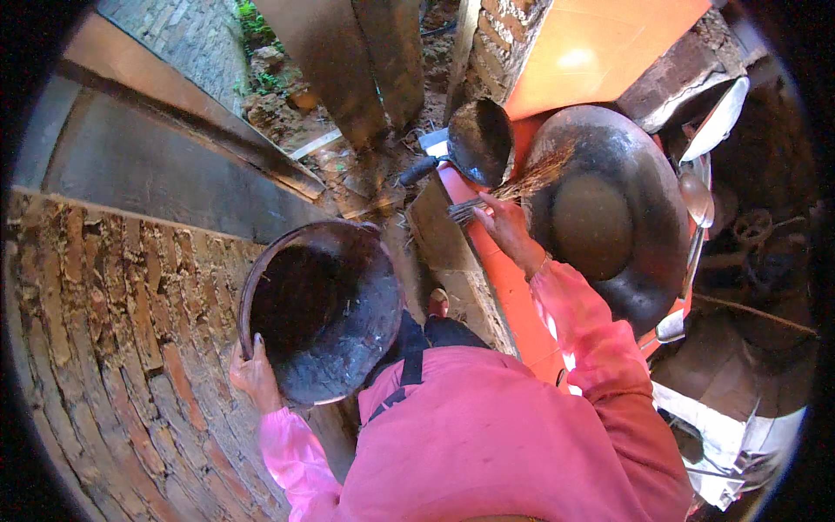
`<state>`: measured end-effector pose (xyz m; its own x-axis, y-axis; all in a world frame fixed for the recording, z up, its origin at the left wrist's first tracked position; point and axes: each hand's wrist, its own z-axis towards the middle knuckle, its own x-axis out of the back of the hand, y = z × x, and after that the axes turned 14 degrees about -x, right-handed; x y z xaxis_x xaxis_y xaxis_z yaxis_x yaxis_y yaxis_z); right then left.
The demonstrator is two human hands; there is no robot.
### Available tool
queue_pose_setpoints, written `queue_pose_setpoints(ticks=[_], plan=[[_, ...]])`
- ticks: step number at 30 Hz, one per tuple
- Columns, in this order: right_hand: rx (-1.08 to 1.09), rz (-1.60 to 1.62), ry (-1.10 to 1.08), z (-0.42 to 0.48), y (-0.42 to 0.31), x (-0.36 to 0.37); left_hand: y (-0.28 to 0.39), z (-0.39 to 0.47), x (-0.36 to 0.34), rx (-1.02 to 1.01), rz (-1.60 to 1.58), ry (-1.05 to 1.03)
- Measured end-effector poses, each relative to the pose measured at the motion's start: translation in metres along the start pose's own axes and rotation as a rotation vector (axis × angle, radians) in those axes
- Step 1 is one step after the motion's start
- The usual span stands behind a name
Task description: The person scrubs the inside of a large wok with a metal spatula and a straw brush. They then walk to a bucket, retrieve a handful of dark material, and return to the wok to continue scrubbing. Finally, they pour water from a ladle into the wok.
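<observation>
My left hand (pixel 256 375) grips the rim of a large dark round pot (pixel 323 313), tilted so that its inside shows. In my right hand (pixel 509 228) is a bundle of thin stiff twigs (pixel 522 186), a whisk-like brush, its splayed tips over the near side of a big wok (pixel 600 209). The wok holds some murky liquid at its bottom and is set in an orange-red counter (pixel 499 280). Just beyond my right hand, a smaller dark pan (pixel 481 143) with a black handle rests at the counter's corner.
A metal ladle (pixel 697 199) and a pale scoop (pixel 716 121) lie along the wok's far right side. A rough brick wall (pixel 150 346) is at my left, with grey boards above it. Wooden planks (pixel 352 65) stand ahead. My foot shows on the floor below.
</observation>
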<state>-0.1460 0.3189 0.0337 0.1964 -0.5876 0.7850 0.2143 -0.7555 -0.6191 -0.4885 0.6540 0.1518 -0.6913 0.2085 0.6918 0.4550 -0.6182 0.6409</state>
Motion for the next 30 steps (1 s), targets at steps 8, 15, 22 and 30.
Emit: queue_pose_setpoints(ticks=[8,15,22,30], plan=[[-0.248,-0.122,-0.078,0.047,0.024,-0.031,-0.008,0.097,-0.066,0.056,-0.012,-0.216],[-0.281,-0.209,-0.074,0.044,0.018,-0.02,0.002,0.148,-0.112,0.053,-0.216,-0.28],[-0.319,-0.29,-0.039,0.013,0.035,-0.017,-0.004,0.167,-0.137,0.041,0.003,-0.371],[-0.499,-0.036,0.17,-0.038,0.051,-0.009,0.022,0.155,-0.122,0.022,-0.068,-0.288]])
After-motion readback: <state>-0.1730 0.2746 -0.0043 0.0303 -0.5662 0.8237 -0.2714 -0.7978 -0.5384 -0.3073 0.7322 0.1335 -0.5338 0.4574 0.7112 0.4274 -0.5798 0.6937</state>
